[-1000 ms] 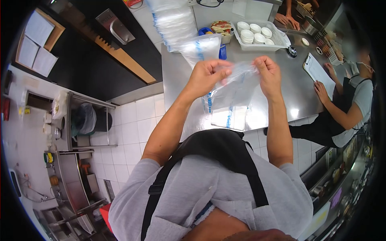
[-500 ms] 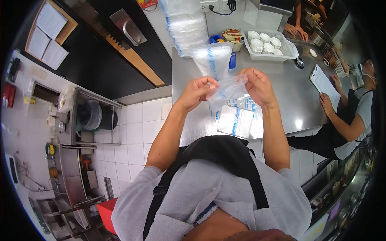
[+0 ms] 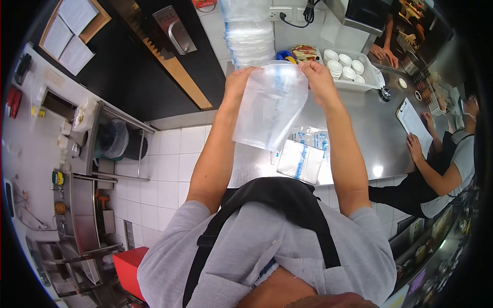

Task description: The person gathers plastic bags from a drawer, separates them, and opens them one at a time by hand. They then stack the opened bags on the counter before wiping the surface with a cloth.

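A clear plastic bag (image 3: pixel 267 110) with faint blue print hangs spread out between my two hands above the steel counter. My left hand (image 3: pixel 240 81) pinches its upper left corner, and my right hand (image 3: pixel 317 81) pinches the upper right one. Below the bag's lower right side, a flat stack of folded clear bags (image 3: pixel 300 160) with a blue printed stripe lies on the counter. A blue-printed plastic wrapper (image 3: pixel 313 136) sits just behind that stack. Beyond my hands rises a tall pile of clear plastic bags (image 3: pixel 249 38), partly covered by the bag I hold.
A white basket (image 3: pixel 359 86) with several small white bowls stands at the back of the steel counter (image 3: pixel 370 133). At the right, another person in a dark apron rests a hand on a clipboard (image 3: pixel 414 120). A black door (image 3: pixel 123 77) is on the left.
Both hands have moved up and away from me, and slightly apart. The bag, bunched up between them before, now hangs open and flat.
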Tool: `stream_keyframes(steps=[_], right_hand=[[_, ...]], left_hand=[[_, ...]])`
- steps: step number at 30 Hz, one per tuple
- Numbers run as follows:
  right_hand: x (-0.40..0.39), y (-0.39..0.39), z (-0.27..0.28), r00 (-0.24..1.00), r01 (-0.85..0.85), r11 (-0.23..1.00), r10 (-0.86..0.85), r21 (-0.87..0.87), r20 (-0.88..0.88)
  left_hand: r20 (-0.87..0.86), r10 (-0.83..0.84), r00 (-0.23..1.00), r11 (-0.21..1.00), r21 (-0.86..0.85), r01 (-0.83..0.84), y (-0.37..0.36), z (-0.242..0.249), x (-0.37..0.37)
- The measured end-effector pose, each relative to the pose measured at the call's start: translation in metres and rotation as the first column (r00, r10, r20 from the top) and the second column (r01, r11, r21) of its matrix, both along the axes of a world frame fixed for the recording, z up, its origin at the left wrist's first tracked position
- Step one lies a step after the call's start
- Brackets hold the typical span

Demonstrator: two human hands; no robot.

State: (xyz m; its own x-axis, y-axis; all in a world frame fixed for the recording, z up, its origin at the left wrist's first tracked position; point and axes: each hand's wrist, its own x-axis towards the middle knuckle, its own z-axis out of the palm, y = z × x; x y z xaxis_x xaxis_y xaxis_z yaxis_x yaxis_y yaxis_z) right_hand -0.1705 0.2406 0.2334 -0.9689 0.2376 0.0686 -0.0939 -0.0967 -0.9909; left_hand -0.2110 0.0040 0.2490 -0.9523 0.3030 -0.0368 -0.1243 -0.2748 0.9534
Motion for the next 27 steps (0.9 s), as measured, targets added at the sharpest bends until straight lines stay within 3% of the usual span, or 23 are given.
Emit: stream_keyframes(steps=[1,4,13,16,19,22,23,25,27], right_hand=[[0.000,0.000,-0.002,0.999,-0.023,1.000,0.023,-0.001,0.045],[0.003,-0.004,-0.007,0.996,-0.006,1.000,0.003,0.023,0.093],[-0.001,-0.006,-0.023,0.991,-0.033,0.999,0.035,-0.014,0.128],[0.002,-0.008,-0.019,0.998,0.018,0.999,-0.020,0.035,0.053],[0.006,-0.015,-0.015,0.993,0.113,0.986,-0.106,0.126,-0.058],[-0.005,-0.012,-0.022,0.997,0.017,0.989,-0.026,0.144,0.067],[-0.009,-0.010,-0.024,0.996,-0.010,0.987,-0.005,0.159,0.093],[-0.012,-0.003,-0.029,0.988,-0.062,0.981,0.034,0.184,0.153],[-0.016,-0.002,-0.045,0.978,-0.080,0.956,0.020,0.281,0.207]], left_hand=[[-0.006,-0.010,1.000,1.000,-0.011,0.010,-0.002,-0.003,-0.001],[0.264,0.030,0.964,0.995,-0.105,-0.002,0.005,0.000,0.003],[0.236,-0.088,0.968,0.994,0.079,0.071,0.011,-0.024,0.000],[0.217,-0.013,0.976,0.999,0.037,0.005,0.013,-0.019,-0.005],[0.086,-0.112,0.990,0.992,-0.043,0.116,0.005,-0.015,-0.015],[0.192,-0.102,0.976,0.987,0.141,0.076,0.013,-0.009,0.000],[-0.064,-0.191,0.980,0.979,0.061,0.194,0.020,-0.002,0.006],[-0.509,-0.388,0.768,0.920,-0.174,0.350,0.033,0.017,0.021],[0.037,-0.341,0.939,0.932,-0.115,0.343,0.019,-0.087,-0.041]])
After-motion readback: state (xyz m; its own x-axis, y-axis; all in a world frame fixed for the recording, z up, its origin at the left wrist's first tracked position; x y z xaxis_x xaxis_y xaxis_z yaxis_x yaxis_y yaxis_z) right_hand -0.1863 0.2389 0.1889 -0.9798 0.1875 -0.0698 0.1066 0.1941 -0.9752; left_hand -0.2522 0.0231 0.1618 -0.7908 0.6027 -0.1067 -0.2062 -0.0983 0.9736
